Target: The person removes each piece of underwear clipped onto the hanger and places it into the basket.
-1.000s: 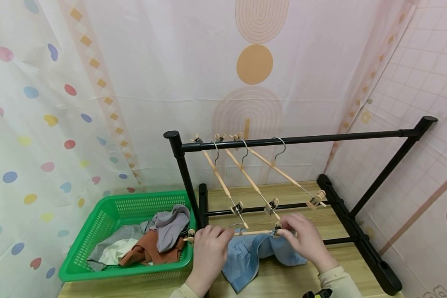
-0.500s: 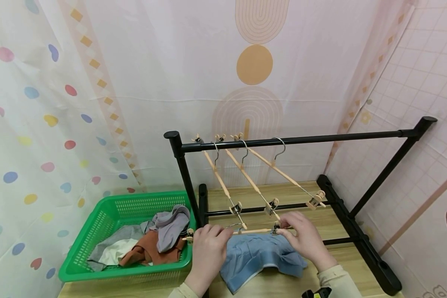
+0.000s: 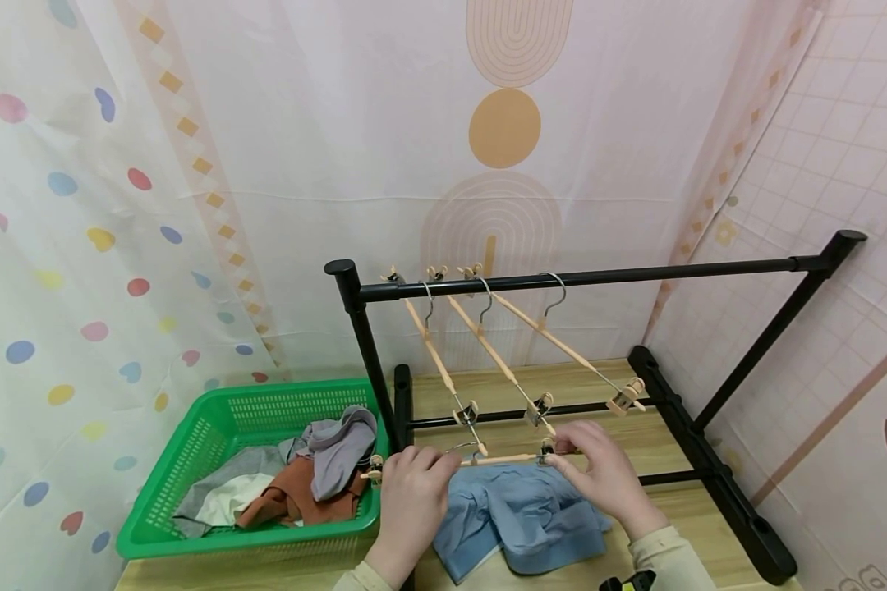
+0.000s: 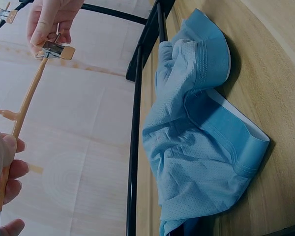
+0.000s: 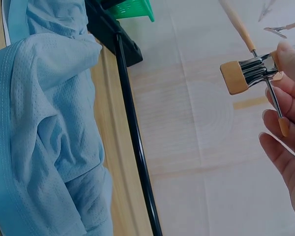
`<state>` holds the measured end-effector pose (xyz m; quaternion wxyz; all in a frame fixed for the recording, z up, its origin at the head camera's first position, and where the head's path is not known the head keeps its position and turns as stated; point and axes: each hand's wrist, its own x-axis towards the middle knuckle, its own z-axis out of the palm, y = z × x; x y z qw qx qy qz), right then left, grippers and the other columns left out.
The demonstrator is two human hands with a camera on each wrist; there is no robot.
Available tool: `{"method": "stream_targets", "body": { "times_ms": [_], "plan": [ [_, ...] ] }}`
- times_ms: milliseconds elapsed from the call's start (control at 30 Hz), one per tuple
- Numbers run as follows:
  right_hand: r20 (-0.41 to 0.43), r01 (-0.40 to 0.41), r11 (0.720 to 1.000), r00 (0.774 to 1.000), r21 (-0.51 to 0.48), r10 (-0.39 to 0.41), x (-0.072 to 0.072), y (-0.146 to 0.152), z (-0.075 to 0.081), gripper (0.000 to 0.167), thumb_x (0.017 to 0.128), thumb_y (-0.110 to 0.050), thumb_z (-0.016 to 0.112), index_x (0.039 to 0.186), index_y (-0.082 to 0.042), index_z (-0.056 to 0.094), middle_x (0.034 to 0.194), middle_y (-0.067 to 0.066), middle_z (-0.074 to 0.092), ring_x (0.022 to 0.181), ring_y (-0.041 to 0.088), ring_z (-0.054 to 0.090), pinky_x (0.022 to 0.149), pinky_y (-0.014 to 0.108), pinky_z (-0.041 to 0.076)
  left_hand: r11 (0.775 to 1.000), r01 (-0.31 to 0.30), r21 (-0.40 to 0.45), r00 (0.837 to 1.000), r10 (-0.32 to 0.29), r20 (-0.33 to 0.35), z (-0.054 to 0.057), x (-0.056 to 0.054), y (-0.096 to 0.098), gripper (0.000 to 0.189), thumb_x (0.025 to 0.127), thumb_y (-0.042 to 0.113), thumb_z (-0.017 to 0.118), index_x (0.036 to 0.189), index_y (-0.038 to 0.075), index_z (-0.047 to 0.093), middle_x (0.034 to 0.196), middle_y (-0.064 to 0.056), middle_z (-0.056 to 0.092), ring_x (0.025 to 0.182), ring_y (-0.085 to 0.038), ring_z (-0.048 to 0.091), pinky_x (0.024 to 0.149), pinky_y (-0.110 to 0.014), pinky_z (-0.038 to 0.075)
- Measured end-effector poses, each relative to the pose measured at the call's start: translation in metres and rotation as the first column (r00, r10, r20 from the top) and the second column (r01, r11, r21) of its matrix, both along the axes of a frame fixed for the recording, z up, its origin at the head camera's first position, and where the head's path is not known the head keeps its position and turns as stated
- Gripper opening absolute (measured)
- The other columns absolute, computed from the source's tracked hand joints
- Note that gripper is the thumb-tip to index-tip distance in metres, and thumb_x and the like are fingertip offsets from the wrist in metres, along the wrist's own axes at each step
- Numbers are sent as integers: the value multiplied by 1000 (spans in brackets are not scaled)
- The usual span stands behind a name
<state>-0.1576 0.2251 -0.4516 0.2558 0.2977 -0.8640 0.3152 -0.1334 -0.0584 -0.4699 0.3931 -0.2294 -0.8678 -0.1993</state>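
Observation:
A wooden clip hanger (image 3: 501, 460) is held level by both hands in front of the rack. My left hand (image 3: 414, 497) grips its bar with curled fingers, near the left end. My right hand (image 3: 599, 469) pinches the metal-and-wood clip (image 5: 234, 77) at the right end; nothing hangs from that clip. The left-end clip (image 3: 374, 469) sticks out past my left hand, also bare. Below the hanger, a crumpled light-blue perforated garment (image 3: 532, 517) with wide stitched hem bands lies on the wooden table (image 4: 265, 44), apart from the hanger.
A black rack (image 3: 636, 273) carries several similar hangers, with one hanger's lower end (image 3: 466, 414) just beyond the held one. Left of it stands a green basket (image 3: 192, 410) with grey, white and rust-brown clothes (image 3: 306, 488). A printed curtain (image 3: 340, 123) hangs behind.
The blue garment, raised and folded under the hanger a second ago, has dropped and shifted, and now lies flatter on the table. Both hands and the hanger stay nearly in place.

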Motion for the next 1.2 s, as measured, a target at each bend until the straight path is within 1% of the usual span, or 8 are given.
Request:
{"method": "stream_targets", "body": {
  "times_ms": [167,300,433,633,767,933,1033,1200],
  "plan": [
    [24,22,1000,999,6,-23,1,1,2,35,75,-13,87,104,-10,68,96,-4,65,86,11,60,72,32,53,1000,0,-2,1000,0,-7,-1,0,0,12,89,16,64,90,19,75,78,2,64,71,-20,57,67,-47,48],
    [26,25,1000,999,10,-25,3,1,4,45,73,-14,88,113,-9,68,105,0,66,92,15,63,75,34,55,1000,4,-1,1000,-4,-15,-1,1,0,19,92,19,56,90,20,75,78,2,64,70,-20,56,66,-48,48],
    [6,17,1000,1000,21,-18,3,-1,5,49,71,-15,89,115,-10,68,110,1,66,96,16,62,76,37,55,1000,7,2,1000,-7,-25,0,1,1,25,94,22,50,91,20,75,80,2,64,71,-20,56,66,-48,48],
    [-24,-4,999,1000,51,5,4,-5,6,56,69,-15,90,119,-9,67,115,2,66,105,22,61,84,43,53,1000,21,6,999,-21,-27,-2,2,2,23,93,19,53,92,20,76,79,3,64,69,-19,56,65,-47,48],
    [-58,-10,994,998,106,16,4,-6,7,57,72,-23,89,122,-10,65,116,3,66,108,24,61,86,45,52,1000,17,0,999,-17,-30,-3,2,3,22,92,19,53,92,21,75,79,3,64,70,-18,55,65,-46,48],
    [-150,-18,982,988,189,47,4,-9,7,55,81,-38,82,126,-12,65,112,3,66,103,24,62,81,45,54,1000,9,-11,1000,-10,-29,-3,2,3,15,86,10,67,92,21,75,79,4,64,70,-18,56,66,-46,48],
    [-165,-32,974,984,224,70,5,-12,7,52,87,-45,74,129,-16,65,114,-1,65,103,22,62,80,43,54,1000,10,-15,999,-11,-33,-3,3,3,21,78,4,76,92,20,76,79,4,64,71,-19,56,66,-46,48],
    [-166,-58,962,980,268,105,6,-17,5,47,98,-52,54,131,-20,64,122,-2,64,100,18,62,78,40,54,1000,11,-26,999,-12,-35,-3,4,4,24,77,0,75,91,20,75,80,4,63,71,-19,57,66,-46,47]
  ]
}}
